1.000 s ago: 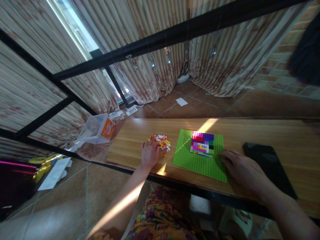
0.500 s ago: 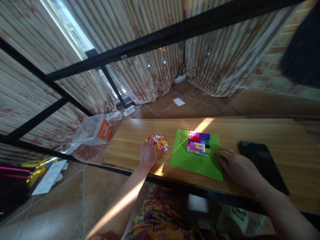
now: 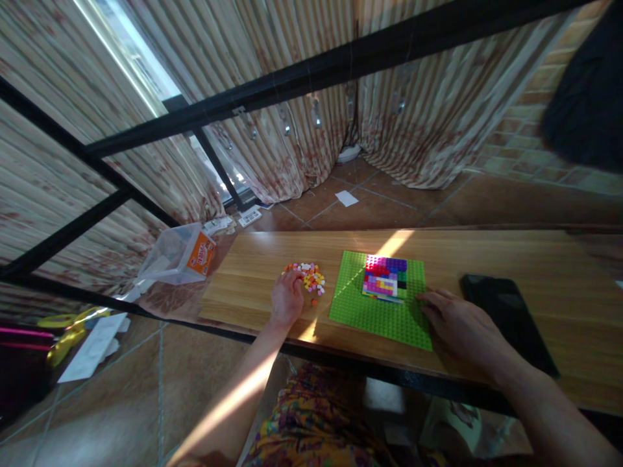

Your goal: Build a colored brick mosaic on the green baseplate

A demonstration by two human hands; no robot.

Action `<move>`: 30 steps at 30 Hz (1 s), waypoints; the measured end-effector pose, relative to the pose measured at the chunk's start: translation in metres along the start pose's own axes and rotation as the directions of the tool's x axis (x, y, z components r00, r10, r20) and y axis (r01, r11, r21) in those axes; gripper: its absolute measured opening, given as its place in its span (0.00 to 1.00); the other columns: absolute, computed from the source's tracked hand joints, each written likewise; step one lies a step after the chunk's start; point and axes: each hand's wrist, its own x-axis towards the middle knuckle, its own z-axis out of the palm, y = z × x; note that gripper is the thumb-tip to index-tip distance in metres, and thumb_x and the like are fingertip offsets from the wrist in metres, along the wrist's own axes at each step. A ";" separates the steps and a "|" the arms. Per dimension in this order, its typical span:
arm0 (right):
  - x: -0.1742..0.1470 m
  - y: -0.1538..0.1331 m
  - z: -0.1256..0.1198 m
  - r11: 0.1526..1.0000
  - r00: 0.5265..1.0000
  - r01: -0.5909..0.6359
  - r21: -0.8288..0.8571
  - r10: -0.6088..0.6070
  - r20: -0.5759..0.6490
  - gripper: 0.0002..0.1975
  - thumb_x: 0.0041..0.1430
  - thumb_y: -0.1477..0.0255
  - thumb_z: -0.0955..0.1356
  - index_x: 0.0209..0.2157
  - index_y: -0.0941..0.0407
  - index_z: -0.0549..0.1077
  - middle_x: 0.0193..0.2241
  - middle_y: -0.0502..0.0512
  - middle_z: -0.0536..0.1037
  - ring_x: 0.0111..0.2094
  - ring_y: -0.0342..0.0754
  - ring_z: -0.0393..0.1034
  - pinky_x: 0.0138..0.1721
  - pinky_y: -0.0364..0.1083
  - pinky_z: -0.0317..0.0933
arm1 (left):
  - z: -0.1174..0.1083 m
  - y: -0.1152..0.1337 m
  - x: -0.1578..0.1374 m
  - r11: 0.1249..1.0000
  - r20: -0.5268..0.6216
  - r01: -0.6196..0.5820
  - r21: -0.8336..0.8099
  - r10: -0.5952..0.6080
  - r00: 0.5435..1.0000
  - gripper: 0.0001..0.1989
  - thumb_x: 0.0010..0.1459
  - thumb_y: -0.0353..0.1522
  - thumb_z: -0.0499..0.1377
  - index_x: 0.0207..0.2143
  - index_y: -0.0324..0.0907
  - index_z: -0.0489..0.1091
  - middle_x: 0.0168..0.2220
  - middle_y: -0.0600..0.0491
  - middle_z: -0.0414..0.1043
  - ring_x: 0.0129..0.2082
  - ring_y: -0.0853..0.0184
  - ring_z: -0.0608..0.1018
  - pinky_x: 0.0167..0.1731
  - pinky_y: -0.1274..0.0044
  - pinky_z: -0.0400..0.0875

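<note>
My left hand (image 3: 287, 298) is at the near left side of a loose pile of small toy bricks (image 3: 315, 280), in yellow, orange, white and pink. Its fingers are curled together in a pinch; whatever is between them is too small to make out. My right hand (image 3: 455, 319) lies with fingers stretched out over the right edge of a green studded baseplate (image 3: 355, 312). On the baseplate sits a many-coloured patch of joined bricks (image 3: 384, 275), with red, purple, pink, white and black parts. One orange brick (image 3: 314, 302) lies apart from the pile.
The wooden table (image 3: 253, 272) also carries a dark phone-like slab (image 3: 509, 321), right of my right hand. A clear plastic box (image 3: 170, 256) with an orange label stands beyond the table's left end. Dark metal bars cross in front of the curtains.
My left hand's fingers have drawn together a little beside the pile. My right hand stays at the baseplate edge, and the whole view has shifted slightly.
</note>
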 end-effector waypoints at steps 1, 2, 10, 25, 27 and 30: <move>0.000 0.000 0.000 1.000 1.000 -0.001 -0.002 0.001 0.002 0.16 0.64 0.71 0.57 0.43 0.58 0.74 0.42 0.60 0.78 0.33 0.50 0.75 0.35 0.47 0.66 | 0.001 -0.001 0.000 1.000 0.006 -0.010 0.009 0.010 1.000 0.11 0.61 0.27 0.49 0.37 0.42 0.71 0.39 0.49 0.76 0.40 0.64 0.75 0.42 0.72 0.69; 0.000 0.000 0.000 1.000 1.000 0.000 -0.004 0.000 0.006 0.17 0.64 0.71 0.57 0.43 0.58 0.74 0.42 0.60 0.78 0.33 0.50 0.75 0.35 0.47 0.66 | 0.001 -0.002 0.001 0.999 0.015 -0.021 0.029 0.021 1.000 0.11 0.61 0.28 0.50 0.38 0.42 0.71 0.39 0.49 0.76 0.40 0.64 0.75 0.42 0.72 0.68; 0.000 0.001 0.001 0.999 1.000 0.003 -0.032 -0.002 0.021 0.17 0.65 0.70 0.56 0.43 0.57 0.74 0.42 0.59 0.78 0.30 0.48 0.75 0.32 0.46 0.64 | -0.004 0.000 -0.001 0.972 0.071 -0.087 0.218 0.073 0.995 0.11 0.62 0.30 0.51 0.41 0.44 0.74 0.38 0.51 0.78 0.38 0.63 0.76 0.43 0.70 0.67; 0.003 -0.003 -0.004 1.000 0.998 -0.022 0.001 0.021 0.051 0.15 0.64 0.71 0.58 0.41 0.55 0.75 0.39 0.58 0.78 0.32 0.48 0.74 0.35 0.45 0.64 | 0.000 0.047 0.000 0.983 0.008 -0.142 -0.118 0.144 0.990 0.08 0.58 0.28 0.55 0.36 0.44 0.74 0.35 0.52 0.77 0.37 0.67 0.77 0.43 0.74 0.71; 0.003 -0.005 -0.006 1.000 0.997 -0.030 -0.005 0.030 0.064 0.15 0.64 0.71 0.57 0.41 0.55 0.75 0.40 0.58 0.78 0.33 0.48 0.75 0.36 0.46 0.64 | 0.005 0.068 -0.001 0.974 0.048 -0.152 -0.170 0.163 0.986 0.08 0.58 0.29 0.56 0.36 0.44 0.74 0.34 0.53 0.78 0.36 0.67 0.77 0.42 0.74 0.71; 0.003 -0.008 -0.009 0.999 0.996 -0.045 -0.006 0.045 0.071 0.16 0.65 0.72 0.57 0.42 0.56 0.75 0.41 0.58 0.78 0.34 0.49 0.75 0.37 0.46 0.65 | 0.012 0.098 -0.001 0.950 0.042 -0.203 -0.238 0.219 0.975 0.09 0.58 0.28 0.55 0.38 0.43 0.74 0.36 0.53 0.78 0.37 0.67 0.77 0.43 0.75 0.71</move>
